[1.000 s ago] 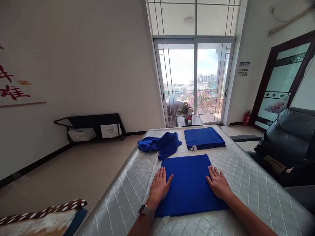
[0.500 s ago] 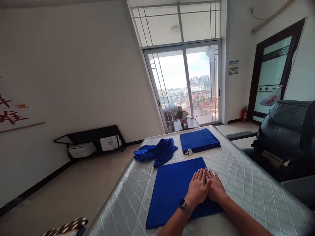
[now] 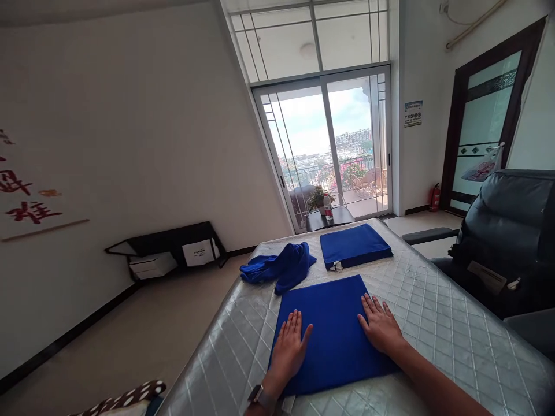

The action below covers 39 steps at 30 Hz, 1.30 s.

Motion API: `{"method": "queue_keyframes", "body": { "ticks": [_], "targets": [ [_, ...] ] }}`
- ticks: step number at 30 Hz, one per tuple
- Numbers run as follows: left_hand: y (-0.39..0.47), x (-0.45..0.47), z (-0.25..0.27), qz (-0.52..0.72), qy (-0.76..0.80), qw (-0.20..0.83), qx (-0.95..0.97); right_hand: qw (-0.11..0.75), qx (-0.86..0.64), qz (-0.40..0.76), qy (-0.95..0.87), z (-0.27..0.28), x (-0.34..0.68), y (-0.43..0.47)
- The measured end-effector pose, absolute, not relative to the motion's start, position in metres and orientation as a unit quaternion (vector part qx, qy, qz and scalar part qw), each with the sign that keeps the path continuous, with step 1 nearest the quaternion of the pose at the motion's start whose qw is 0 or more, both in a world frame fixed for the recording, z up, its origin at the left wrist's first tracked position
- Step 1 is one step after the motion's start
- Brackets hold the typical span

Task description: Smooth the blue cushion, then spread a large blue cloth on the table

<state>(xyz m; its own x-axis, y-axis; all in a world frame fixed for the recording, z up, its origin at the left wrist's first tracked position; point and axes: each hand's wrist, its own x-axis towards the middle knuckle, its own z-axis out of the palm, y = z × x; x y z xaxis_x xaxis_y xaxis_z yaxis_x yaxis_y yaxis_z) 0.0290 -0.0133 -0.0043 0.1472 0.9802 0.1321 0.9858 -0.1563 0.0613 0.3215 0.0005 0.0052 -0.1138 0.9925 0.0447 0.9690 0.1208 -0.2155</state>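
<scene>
A folded blue cloth (image 3: 332,332) lies flat in front of me on a quilted silver mattress (image 3: 437,323). My left hand (image 3: 289,345) rests palm down on its left side, fingers stretched out, with a watch on the wrist. On the right edge of the cloth lies my right hand (image 3: 381,325), flat with the thumb spread away. Behind the folded piece, to the left, sits a crumpled blue cloth (image 3: 288,267). A neat stack of folded blue cloths (image 3: 355,245) with a white tag lies at the far right.
A black reclining chair (image 3: 507,231) stands close along the right side. Beyond the far end is a small dark table (image 3: 332,219) with a bottle and a plant. A low black shelf (image 3: 167,248) with white boxes is against the left wall.
My hands were together at the right edge of the folded cloth. My left hand has moved left across it, while my right stays near the right edge with its thumb now spread.
</scene>
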Motion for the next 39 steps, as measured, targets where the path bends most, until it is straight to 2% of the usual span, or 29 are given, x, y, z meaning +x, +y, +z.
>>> {"method": "queue_keyframes", "body": {
  "ticks": [4,13,21,32,36,39],
  "targets": [
    [-0.021,-0.001,-0.011,-0.079,-0.685,0.023,-0.724,0.077,-0.657,0.052,-0.748,0.002,0.321,0.005],
    [-0.025,-0.001,-0.006,-0.082,-0.682,0.011,-0.727,0.067,-0.656,0.044,-0.750,0.009,0.319,-0.001],
    [-0.032,-0.003,0.005,-0.083,-0.684,-0.014,-0.725,0.054,-0.635,-0.025,-0.770,0.017,0.320,-0.016],
    [-0.027,-0.003,-0.006,-0.068,-0.681,0.044,-0.728,0.084,-0.653,0.049,-0.751,0.003,0.320,-0.039],
    [-0.025,0.002,-0.007,-0.105,-0.679,0.064,-0.723,0.087,-0.652,0.062,-0.751,0.007,0.320,-0.040],
    [-0.026,0.025,0.001,-0.129,-0.658,0.042,-0.741,0.095,-0.650,0.070,-0.751,0.008,0.322,-0.041]
  ]
}}
